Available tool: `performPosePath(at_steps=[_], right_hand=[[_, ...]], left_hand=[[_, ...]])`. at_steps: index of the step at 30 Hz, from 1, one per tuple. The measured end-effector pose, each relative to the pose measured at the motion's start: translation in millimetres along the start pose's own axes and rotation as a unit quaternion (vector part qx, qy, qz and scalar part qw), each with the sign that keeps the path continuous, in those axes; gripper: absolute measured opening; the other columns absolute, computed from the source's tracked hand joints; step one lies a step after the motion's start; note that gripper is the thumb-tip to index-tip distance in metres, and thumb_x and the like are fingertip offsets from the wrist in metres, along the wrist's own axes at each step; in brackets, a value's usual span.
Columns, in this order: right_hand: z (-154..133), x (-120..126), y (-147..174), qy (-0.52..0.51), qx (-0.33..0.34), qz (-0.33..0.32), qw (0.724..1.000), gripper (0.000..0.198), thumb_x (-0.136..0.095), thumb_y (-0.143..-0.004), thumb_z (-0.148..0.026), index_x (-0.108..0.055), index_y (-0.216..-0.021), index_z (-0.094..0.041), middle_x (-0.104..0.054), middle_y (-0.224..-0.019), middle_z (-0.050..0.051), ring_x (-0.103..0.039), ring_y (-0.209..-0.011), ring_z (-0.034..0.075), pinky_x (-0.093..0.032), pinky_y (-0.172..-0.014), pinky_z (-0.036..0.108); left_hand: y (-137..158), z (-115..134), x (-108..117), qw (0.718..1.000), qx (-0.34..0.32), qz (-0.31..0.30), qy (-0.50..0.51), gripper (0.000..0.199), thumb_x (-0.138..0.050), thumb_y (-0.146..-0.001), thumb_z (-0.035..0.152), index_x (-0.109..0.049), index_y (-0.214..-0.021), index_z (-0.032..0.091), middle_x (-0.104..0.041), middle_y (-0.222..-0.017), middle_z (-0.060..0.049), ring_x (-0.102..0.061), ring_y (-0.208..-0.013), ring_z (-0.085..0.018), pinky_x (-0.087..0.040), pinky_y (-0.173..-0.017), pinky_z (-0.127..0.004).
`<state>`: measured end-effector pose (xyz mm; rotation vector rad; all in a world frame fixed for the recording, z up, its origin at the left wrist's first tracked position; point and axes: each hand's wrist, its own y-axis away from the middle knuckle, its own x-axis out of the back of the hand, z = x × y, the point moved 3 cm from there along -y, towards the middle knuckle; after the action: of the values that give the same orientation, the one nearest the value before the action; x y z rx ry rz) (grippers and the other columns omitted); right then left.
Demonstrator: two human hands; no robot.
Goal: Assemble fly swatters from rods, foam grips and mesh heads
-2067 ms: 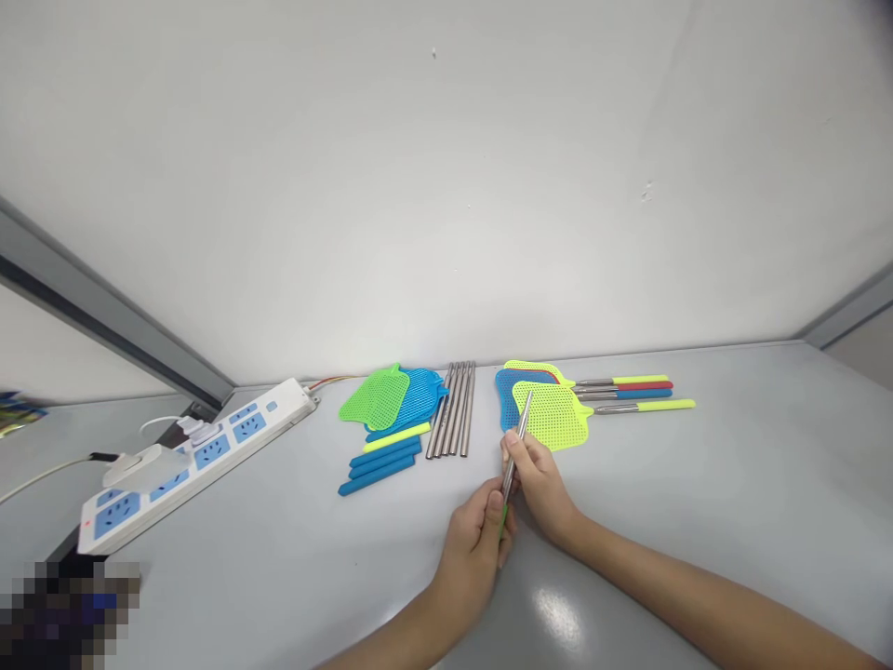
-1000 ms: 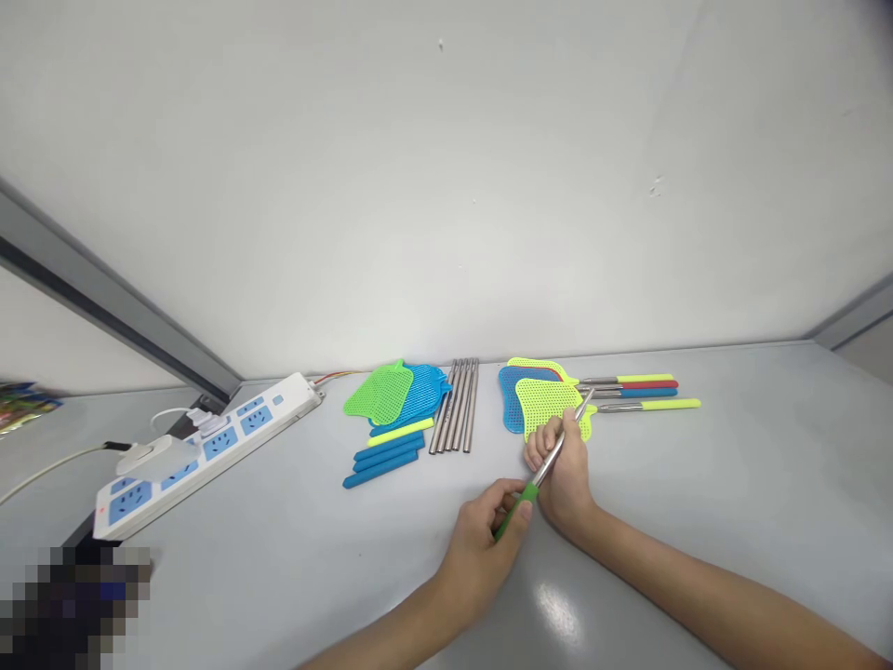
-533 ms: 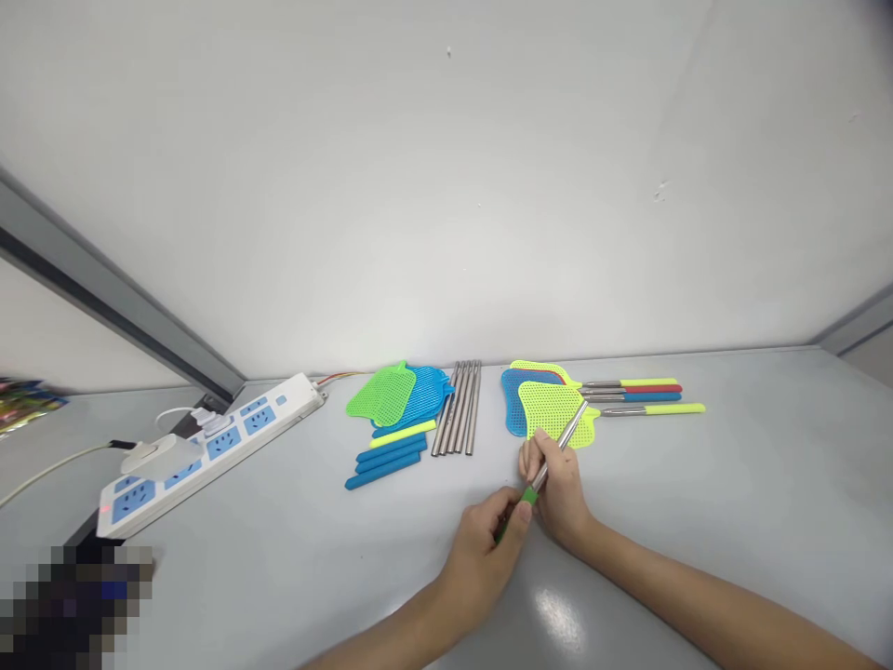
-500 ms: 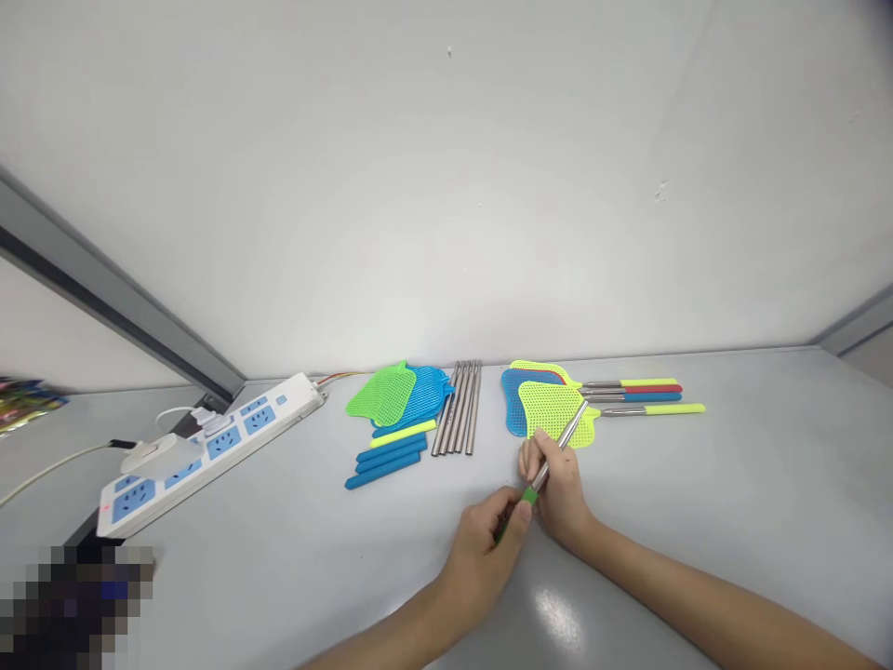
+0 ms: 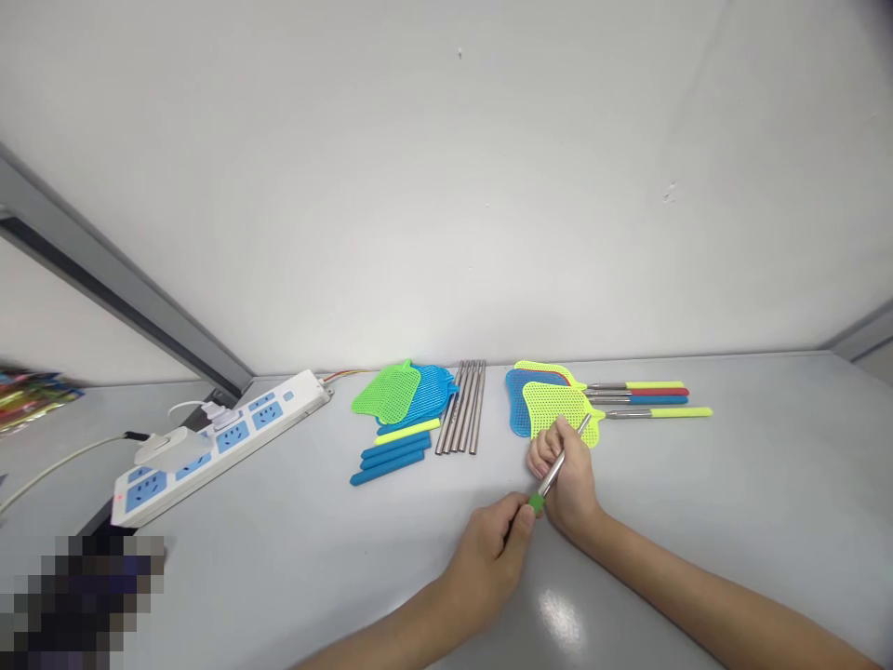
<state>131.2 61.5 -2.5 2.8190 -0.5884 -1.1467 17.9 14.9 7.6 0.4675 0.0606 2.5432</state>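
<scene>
My left hand point(image 5: 492, 544) is closed around a green handle sleeve point(image 5: 536, 503), most of it hidden in the palm. Out of the sleeve's end runs a slanting metal rod point(image 5: 553, 473), which my right hand point(image 5: 568, 475) grips with curled fingers. Just behind my right hand lie assembled fly swatters, with a yellow mesh head point(image 5: 556, 409) in front and a blue mesh head point(image 5: 518, 405) under it. To the left rest several loose metal rods point(image 5: 461, 409), blue sleeves point(image 5: 389, 467), a yellow sleeve point(image 5: 408, 432), a green swatter head point(image 5: 388, 395) and blue swatter heads point(image 5: 433, 395).
A white power strip point(image 5: 223, 447) with plugs and cables lies on the left of the grey table point(image 5: 279, 596). A pale wall point(image 5: 467, 186) rises along the back edge. Shiny packaging point(image 5: 34, 400) shows at far left, above a blurred-out dark patch.
My right hand has curled more tightly around the rod, and less of the rod's tip sticks out above it. The whole view has shifted slightly. The pieces on the table lie as before.
</scene>
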Motion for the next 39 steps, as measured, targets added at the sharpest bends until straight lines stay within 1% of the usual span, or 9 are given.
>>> performPosePath(at_steps=[4,9,18,21,24,27,30,39], right_hand=[[3,1,0,0.023,-0.008,-0.025,0.999,0.041,-0.048,-0.081,-0.037,-0.031,-0.048,-0.019,-0.026,-0.042,-0.007,-0.025,-0.037,0.007,-0.020,-0.038,0.023],[2,1,2,0.037,-0.004,-0.041,0.998,0.041,-0.047,-0.081,-0.038,-0.033,-0.048,-0.019,-0.028,-0.041,-0.006,-0.026,-0.038,0.007,-0.020,-0.038,0.023],[0,0,17,0.058,-0.014,0.009,0.998,0.042,-0.049,-0.079,-0.036,-0.030,-0.046,-0.019,-0.024,-0.040,-0.007,-0.019,-0.037,0.007,-0.014,-0.038,0.024],[1,-1,23,0.058,-0.022,0.018,0.998,0.042,-0.047,-0.080,-0.037,-0.029,-0.046,-0.019,-0.023,-0.040,-0.007,-0.018,-0.038,0.007,-0.014,-0.039,0.024],[1,-2,29,0.058,-0.021,0.027,0.998,0.042,-0.046,-0.080,-0.037,-0.028,-0.046,-0.019,-0.023,-0.040,-0.006,-0.019,-0.039,0.008,-0.016,-0.040,0.025],[0,-3,34,0.053,-0.019,0.026,0.998,0.041,-0.046,-0.081,-0.035,-0.028,-0.047,-0.019,-0.024,-0.041,-0.006,-0.020,-0.041,0.008,-0.018,-0.041,0.025],[0,-3,36,0.050,-0.021,0.025,0.998,0.041,-0.045,-0.081,-0.035,-0.027,-0.047,-0.019,-0.024,-0.041,-0.006,-0.020,-0.041,0.008,-0.018,-0.041,0.025],[6,2,25,0.056,-0.042,0.002,0.998,0.042,-0.045,-0.081,-0.037,-0.030,-0.046,-0.019,-0.024,-0.039,-0.006,-0.020,-0.038,0.008,-0.017,-0.038,0.024]], left_hand=[[0,-2,0,1.000,0.004,0.004,0.009,0.038,-0.027,-0.089,0.041,-0.051,-0.079,0.015,-0.036,-0.053,0.004,-0.033,-0.051,-0.010,-0.025,-0.050,-0.023],[1,-2,-1,1.000,0.003,0.004,0.015,0.039,-0.025,-0.090,0.042,-0.050,-0.078,0.014,-0.038,-0.054,0.003,-0.035,-0.052,-0.010,-0.026,-0.050,-0.023],[3,2,0,1.000,-0.018,-0.015,0.009,0.037,-0.026,-0.090,0.039,-0.050,-0.076,0.014,-0.038,-0.054,0.003,-0.035,-0.051,-0.009,-0.026,-0.050,-0.022],[4,3,0,0.999,-0.022,-0.030,0.004,0.038,-0.025,-0.090,0.039,-0.050,-0.076,0.015,-0.039,-0.055,0.003,-0.035,-0.051,-0.010,-0.026,-0.050,-0.022],[5,5,0,0.999,-0.026,-0.034,-0.002,0.037,-0.026,-0.090,0.039,-0.046,-0.070,0.016,-0.040,-0.055,0.003,-0.036,-0.052,-0.010,-0.026,-0.051,-0.022],[6,7,0,0.999,-0.026,-0.037,-0.004,0.036,-0.027,-0.090,0.039,-0.041,-0.065,0.017,-0.041,-0.055,0.003,-0.036,-0.052,-0.010,-0.026,-0.051,-0.022],[6,7,-1,0.999,-0.025,-0.038,0.002,0.036,-0.027,-0.090,0.039,-0.039,-0.063,0.017,-0.040,-0.055,0.003,-0.036,-0.052,-0.009,-0.026,-0.051,-0.022],[3,5,-1,1.000,-0.024,-0.011,-0.001,0.037,-0.027,-0.090,0.039,-0.046,-0.068,0.016,-0.043,-0.055,0.002,-0.038,-0.051,-0.010,-0.027,-0.051,-0.023]])
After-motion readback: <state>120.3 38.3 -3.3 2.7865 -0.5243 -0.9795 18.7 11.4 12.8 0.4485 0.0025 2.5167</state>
